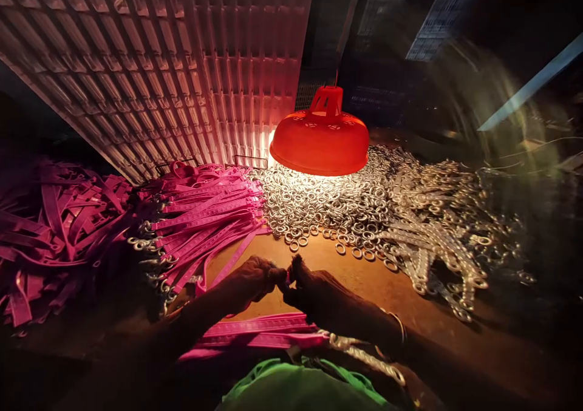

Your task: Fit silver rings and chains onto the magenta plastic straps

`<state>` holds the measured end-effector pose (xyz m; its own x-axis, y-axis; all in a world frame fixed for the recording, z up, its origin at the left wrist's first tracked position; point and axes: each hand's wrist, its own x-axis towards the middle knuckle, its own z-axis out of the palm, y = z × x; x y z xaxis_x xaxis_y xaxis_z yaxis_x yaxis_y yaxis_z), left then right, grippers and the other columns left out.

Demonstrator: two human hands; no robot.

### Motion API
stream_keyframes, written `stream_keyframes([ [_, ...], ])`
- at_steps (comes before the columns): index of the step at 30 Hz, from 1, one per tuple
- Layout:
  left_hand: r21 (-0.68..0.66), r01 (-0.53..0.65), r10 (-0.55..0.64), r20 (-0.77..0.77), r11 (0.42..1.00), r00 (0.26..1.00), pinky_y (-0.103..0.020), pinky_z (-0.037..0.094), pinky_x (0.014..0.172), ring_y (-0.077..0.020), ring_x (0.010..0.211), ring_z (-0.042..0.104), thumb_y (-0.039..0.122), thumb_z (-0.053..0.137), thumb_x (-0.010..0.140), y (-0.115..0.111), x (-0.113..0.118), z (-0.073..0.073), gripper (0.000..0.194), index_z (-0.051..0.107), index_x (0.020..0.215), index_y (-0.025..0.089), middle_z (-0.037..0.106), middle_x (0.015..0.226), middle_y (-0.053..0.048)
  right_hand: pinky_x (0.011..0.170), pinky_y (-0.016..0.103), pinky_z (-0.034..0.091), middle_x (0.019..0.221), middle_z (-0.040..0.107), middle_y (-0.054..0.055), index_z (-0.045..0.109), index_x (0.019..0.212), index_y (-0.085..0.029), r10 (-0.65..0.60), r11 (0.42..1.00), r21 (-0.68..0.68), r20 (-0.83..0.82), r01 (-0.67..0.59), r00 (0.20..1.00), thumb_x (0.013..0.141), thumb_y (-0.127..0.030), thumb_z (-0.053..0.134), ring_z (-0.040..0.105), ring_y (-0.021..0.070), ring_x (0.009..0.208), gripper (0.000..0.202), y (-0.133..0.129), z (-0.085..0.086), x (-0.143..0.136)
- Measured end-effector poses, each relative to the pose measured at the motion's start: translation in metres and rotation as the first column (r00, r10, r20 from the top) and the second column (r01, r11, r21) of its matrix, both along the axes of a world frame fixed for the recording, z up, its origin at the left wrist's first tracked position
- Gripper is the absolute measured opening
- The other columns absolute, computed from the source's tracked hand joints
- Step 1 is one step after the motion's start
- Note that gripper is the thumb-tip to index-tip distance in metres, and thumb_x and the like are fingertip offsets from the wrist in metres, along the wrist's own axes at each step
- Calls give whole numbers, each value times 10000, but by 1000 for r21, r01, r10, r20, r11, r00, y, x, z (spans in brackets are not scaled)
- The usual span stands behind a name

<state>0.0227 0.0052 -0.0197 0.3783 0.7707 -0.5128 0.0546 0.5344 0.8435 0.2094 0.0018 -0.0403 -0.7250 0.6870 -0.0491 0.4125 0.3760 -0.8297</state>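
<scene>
My left hand (259,277) and my right hand (314,286) meet over the middle of the table, fingers closed in a pinch. Between the fingertips a small bit of a pink strap (288,277) shows; the rest is mostly hidden by the hands and shadow. Close to my body lies a bundle of pink straps (268,327), with silvery chains (367,357) at its right end. Just beyond the hands, loose metal rings (314,213) are heaped under the lamp. Left of my left hand, more pink straps (214,217) with metal hooks (157,265) are laid in a pile.
A red lamp shade (321,141) hangs low over the rings. Behind it stands a pale ribbed panel (173,71). Metal chains with end rings (437,247) are piled to the right. A tangled heap of pink straps (59,229) lies far left. Green cloth (296,387) shows at the bottom.
</scene>
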Motion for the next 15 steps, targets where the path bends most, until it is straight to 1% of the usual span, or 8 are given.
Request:
stream_keyframes([
  [1, -14, 50, -50, -24, 999, 998, -254, 64, 383, -34, 340, 167, 493, 668, 598, -5, -1, 0, 366, 557, 551, 147, 283, 362, 105, 440, 202, 337, 654, 547, -28, 393, 1130, -167, -9, 996, 89, 26, 7, 1000, 941, -315, 439, 442, 87, 460, 244, -13, 1, 4],
  [3, -10, 130, -130, -29, 991, 991, -253, 97, 404, -42, 379, 209, 504, 671, 630, -17, 0, -2, 390, 583, 552, 132, 318, 392, 87, 510, 233, 364, 755, 605, 33, 410, 1157, -160, -58, 966, 256, 70, 38, 996, 915, -249, 475, 520, 131, 576, 266, -37, -1, 11],
  [5, 17, 162, -162, 7, 987, 987, -247, 156, 443, -55, 445, 266, 528, 669, 654, -31, 3, -6, 429, 567, 533, 129, 370, 445, 61, 545, 256, 364, 820, 622, 72, 451, 1118, -165, -97, 943, 328, 105, 58, 990, 901, -194, 458, 547, 162, 638, 218, -55, -4, 16],
  [7, 2, 164, -164, 89, 986, 982, -250, 194, 476, -65, 488, 292, 560, 656, 675, -44, 6, -9, 482, 488, 494, 147, 376, 485, 47, 500, 259, 314, 745, 611, 53, 465, 1031, -166, -91, 948, 316, 130, 46, 987, 881, -141, 427, 502, 148, 557, 157, -66, -10, 18],
  [10, -29, 222, -212, 188, 975, 959, -259, 184, 481, -62, 493, 253, 558, 616, 740, -57, 5, -13, 535, 343, 481, 178, 288, 509, 57, 431, 261, 194, 579, 532, -14, 427, 954, -171, -37, 953, 303, 121, -1, 992, 847, -120, 413, 347, 106, 430, 119, -71, -20, 16],
  [12, -14, 272, -265, 177, 962, 948, -270, 156, 471, -60, 486, 230, 541, 585, 781, -63, 2, -16, 532, 317, 494, 183, 261, 517, 56, 425, 257, 153, 571, 509, -22, 414, 959, -172, -21, 946, 325, 66, -2, 998, 848, -136, 391, 309, 98, 431, 119, -72, -25, 13],
  [13, -18, 278, -272, 161, 960, 949, -275, 144, 467, -60, 480, 225, 539, 575, 792, -66, 1, -17, 524, 320, 502, 184, 263, 517, 55, 426, 255, 143, 576, 504, -20, 414, 955, -174, -26, 943, 333, 32, 14, 999, 854, -145, 375, 303, 96, 436, 112, -72, -26, 12],
  [15, -57, 266, -252, 181, 962, 951, -276, 135, 462, -56, 466, 221, 550, 570, 791, -72, 1, -20, 516, 329, 516, 186, 267, 511, 57, 426, 254, 133, 578, 497, -19, 415, 915, -184, -48, 959, 279, -23, 53, 999, 871, -181, 360, 305, 92, 440, 71, -74, -27, 11],
])
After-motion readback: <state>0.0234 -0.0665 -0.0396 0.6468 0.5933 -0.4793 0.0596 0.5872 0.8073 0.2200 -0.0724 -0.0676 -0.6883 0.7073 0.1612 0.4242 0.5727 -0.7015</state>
